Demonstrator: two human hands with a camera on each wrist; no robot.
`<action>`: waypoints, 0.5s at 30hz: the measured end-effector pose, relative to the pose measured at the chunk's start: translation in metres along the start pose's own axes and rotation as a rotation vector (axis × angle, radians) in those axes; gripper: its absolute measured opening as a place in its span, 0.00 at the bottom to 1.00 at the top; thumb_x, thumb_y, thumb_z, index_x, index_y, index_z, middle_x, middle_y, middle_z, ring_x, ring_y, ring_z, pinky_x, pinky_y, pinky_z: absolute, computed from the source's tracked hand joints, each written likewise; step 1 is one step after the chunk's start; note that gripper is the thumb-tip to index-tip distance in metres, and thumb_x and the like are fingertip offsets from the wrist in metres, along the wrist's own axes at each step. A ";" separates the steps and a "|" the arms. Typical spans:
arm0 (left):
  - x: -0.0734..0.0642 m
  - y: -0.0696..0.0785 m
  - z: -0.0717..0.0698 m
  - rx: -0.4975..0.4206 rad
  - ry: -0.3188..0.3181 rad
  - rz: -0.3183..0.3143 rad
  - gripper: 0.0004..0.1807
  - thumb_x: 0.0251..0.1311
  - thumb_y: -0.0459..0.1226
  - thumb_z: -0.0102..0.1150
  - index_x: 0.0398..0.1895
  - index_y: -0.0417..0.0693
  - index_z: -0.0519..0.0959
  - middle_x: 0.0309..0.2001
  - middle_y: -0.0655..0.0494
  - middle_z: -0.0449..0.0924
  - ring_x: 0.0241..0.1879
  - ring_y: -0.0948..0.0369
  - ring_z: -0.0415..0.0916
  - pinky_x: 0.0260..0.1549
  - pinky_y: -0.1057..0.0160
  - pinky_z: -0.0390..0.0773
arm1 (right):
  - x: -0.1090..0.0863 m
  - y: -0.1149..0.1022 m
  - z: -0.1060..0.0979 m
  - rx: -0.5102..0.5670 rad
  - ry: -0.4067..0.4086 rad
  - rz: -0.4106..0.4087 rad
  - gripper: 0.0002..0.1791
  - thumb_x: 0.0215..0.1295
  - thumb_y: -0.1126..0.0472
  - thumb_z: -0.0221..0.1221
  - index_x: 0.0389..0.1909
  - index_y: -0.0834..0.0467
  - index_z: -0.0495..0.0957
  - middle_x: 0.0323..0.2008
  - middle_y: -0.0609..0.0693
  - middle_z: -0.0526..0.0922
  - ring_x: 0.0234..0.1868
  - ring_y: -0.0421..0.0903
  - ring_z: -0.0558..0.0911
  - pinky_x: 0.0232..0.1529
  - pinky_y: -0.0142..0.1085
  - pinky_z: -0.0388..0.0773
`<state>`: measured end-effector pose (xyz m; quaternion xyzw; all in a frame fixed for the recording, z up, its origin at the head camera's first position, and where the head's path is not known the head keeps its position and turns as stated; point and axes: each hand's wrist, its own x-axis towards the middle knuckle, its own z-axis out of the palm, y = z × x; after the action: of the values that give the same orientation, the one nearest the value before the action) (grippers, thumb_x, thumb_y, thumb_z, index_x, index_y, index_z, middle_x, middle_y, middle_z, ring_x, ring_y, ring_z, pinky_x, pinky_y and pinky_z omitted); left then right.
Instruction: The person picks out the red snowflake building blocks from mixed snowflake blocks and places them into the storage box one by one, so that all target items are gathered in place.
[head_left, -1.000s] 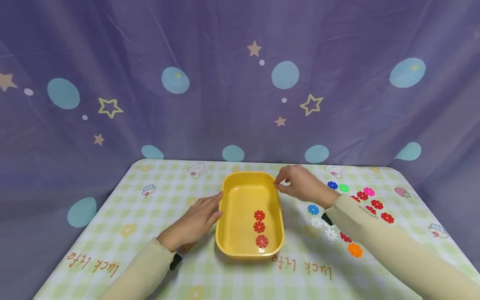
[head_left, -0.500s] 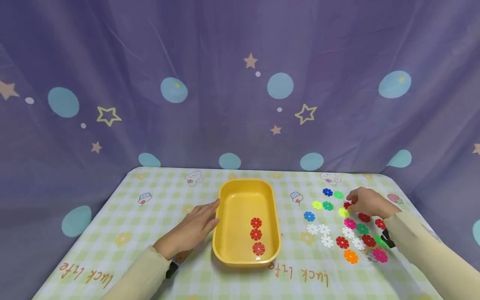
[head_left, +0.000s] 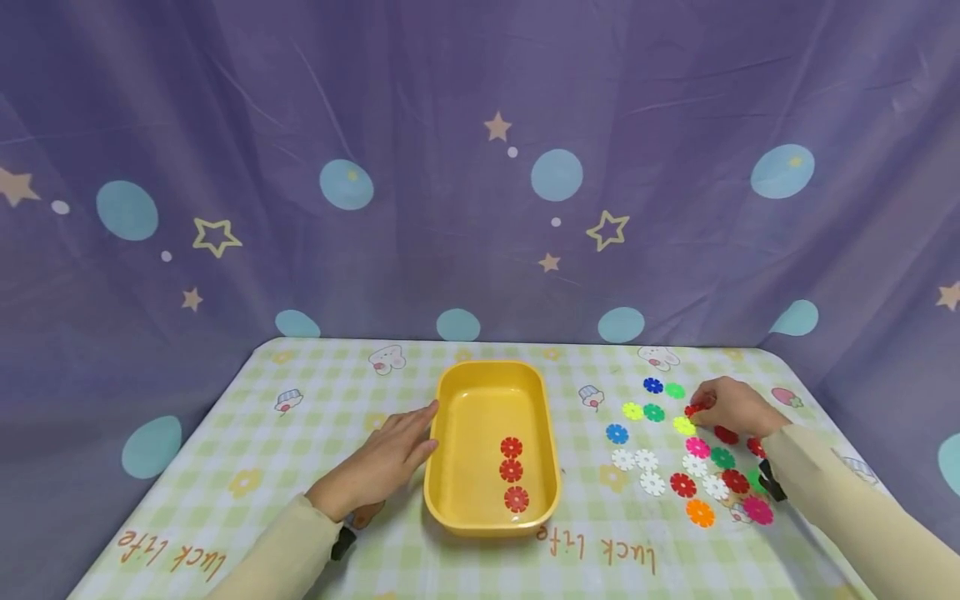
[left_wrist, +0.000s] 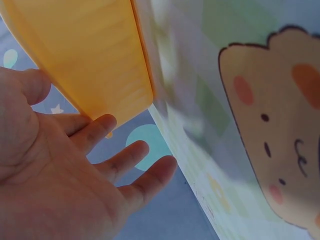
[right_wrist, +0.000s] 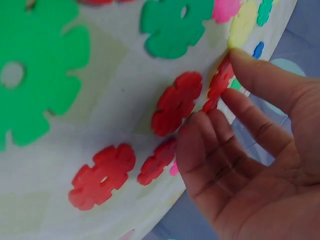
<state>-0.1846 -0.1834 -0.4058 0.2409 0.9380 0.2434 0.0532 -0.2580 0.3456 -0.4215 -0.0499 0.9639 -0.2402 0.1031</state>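
Note:
A yellow tray [head_left: 480, 417] sits mid-table, with three red snowflake discs [head_left: 512, 471] in a row along its right side. My left hand [head_left: 378, 467] rests at the tray's left wall, fingers loosely extended; in the left wrist view its thumb and fingertips touch the yellow plastic [left_wrist: 95, 50]. Over the scattered discs on the right, my right hand [head_left: 738, 408] pinches a red snowflake disc [right_wrist: 220, 82] by its edges between thumb and index finger. A yellow disc [head_left: 684, 426] lies just in front of that hand. More red discs [right_wrist: 177, 104] lie close to its fingers.
Several white discs [head_left: 652, 483], an orange disc [head_left: 701, 512], a blue disc [head_left: 617, 433] and green discs [head_left: 654, 412] lie flat between the tray and right hand. A purple curtain [head_left: 405, 250] hangs behind the checked tablecloth [head_left: 337, 375].
My right hand has gone from the tray's right rim to the discs on the right, and stays at a red one there. The left hand keeps its place at the tray.

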 end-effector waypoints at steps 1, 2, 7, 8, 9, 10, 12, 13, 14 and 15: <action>0.000 0.000 0.000 0.003 0.001 0.001 0.32 0.73 0.50 0.39 0.75 0.51 0.48 0.72 0.56 0.53 0.68 0.55 0.51 0.63 0.43 0.52 | 0.002 0.002 0.000 0.006 -0.002 -0.002 0.14 0.53 0.59 0.69 0.34 0.63 0.79 0.28 0.52 0.75 0.22 0.47 0.70 0.23 0.38 0.72; 0.000 0.000 0.000 0.007 0.003 0.003 0.33 0.73 0.50 0.39 0.75 0.51 0.48 0.72 0.56 0.53 0.68 0.55 0.51 0.63 0.44 0.52 | 0.003 0.004 0.000 0.018 -0.008 0.000 0.14 0.53 0.59 0.69 0.34 0.63 0.79 0.27 0.52 0.75 0.21 0.46 0.70 0.22 0.38 0.71; 0.002 -0.001 0.000 0.017 0.009 0.013 0.33 0.73 0.51 0.39 0.75 0.50 0.49 0.72 0.56 0.53 0.68 0.55 0.51 0.63 0.45 0.52 | 0.009 0.010 -0.002 0.059 -0.063 0.047 0.16 0.53 0.58 0.69 0.34 0.65 0.76 0.21 0.50 0.71 0.17 0.44 0.68 0.20 0.37 0.70; 0.002 -0.001 0.000 0.016 0.009 0.014 0.33 0.73 0.50 0.39 0.75 0.50 0.49 0.72 0.56 0.53 0.68 0.55 0.51 0.63 0.45 0.52 | 0.010 0.010 -0.003 0.061 -0.077 0.056 0.17 0.53 0.57 0.69 0.34 0.65 0.76 0.21 0.50 0.71 0.17 0.44 0.68 0.20 0.36 0.70; 0.002 -0.001 0.000 0.014 0.008 0.013 0.33 0.73 0.50 0.40 0.75 0.50 0.49 0.72 0.56 0.53 0.68 0.55 0.51 0.63 0.45 0.52 | 0.011 0.010 -0.004 0.061 -0.091 0.068 0.17 0.53 0.57 0.69 0.34 0.65 0.76 0.21 0.49 0.71 0.18 0.44 0.68 0.20 0.36 0.70; 0.002 -0.001 0.000 0.017 0.007 0.009 0.33 0.73 0.51 0.39 0.75 0.50 0.49 0.72 0.56 0.53 0.68 0.56 0.51 0.63 0.45 0.52 | 0.013 0.010 -0.004 0.059 -0.103 0.077 0.17 0.54 0.57 0.69 0.34 0.65 0.76 0.20 0.49 0.71 0.18 0.44 0.68 0.20 0.35 0.69; 0.002 0.000 0.000 0.018 0.006 0.003 0.32 0.73 0.50 0.40 0.75 0.51 0.49 0.72 0.56 0.53 0.68 0.56 0.51 0.63 0.45 0.52 | 0.014 0.010 -0.005 0.051 -0.121 0.086 0.16 0.54 0.57 0.69 0.32 0.65 0.76 0.20 0.49 0.71 0.18 0.44 0.67 0.20 0.35 0.69; 0.002 0.000 0.000 0.018 0.006 0.001 0.32 0.73 0.50 0.40 0.75 0.51 0.49 0.72 0.56 0.53 0.68 0.56 0.52 0.63 0.45 0.52 | 0.015 0.010 -0.005 0.048 -0.124 0.086 0.15 0.54 0.58 0.69 0.32 0.64 0.75 0.20 0.49 0.71 0.18 0.44 0.67 0.20 0.35 0.69; 0.002 0.000 0.000 0.020 0.006 0.001 0.32 0.73 0.50 0.40 0.75 0.51 0.49 0.72 0.56 0.53 0.68 0.56 0.51 0.63 0.45 0.52 | 0.014 0.009 -0.006 0.049 -0.121 0.077 0.15 0.55 0.58 0.69 0.31 0.64 0.75 0.20 0.49 0.71 0.18 0.44 0.67 0.20 0.35 0.69; 0.002 0.000 0.000 0.021 0.007 0.002 0.32 0.73 0.50 0.40 0.75 0.51 0.49 0.71 0.56 0.53 0.68 0.55 0.52 0.63 0.45 0.52 | 0.014 0.008 -0.006 0.049 -0.116 0.071 0.15 0.55 0.58 0.68 0.31 0.64 0.74 0.21 0.49 0.71 0.18 0.44 0.67 0.20 0.35 0.69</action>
<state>-0.1866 -0.1826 -0.4063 0.2413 0.9406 0.2342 0.0472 -0.2728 0.3527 -0.4227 -0.0271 0.9513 -0.2567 0.1684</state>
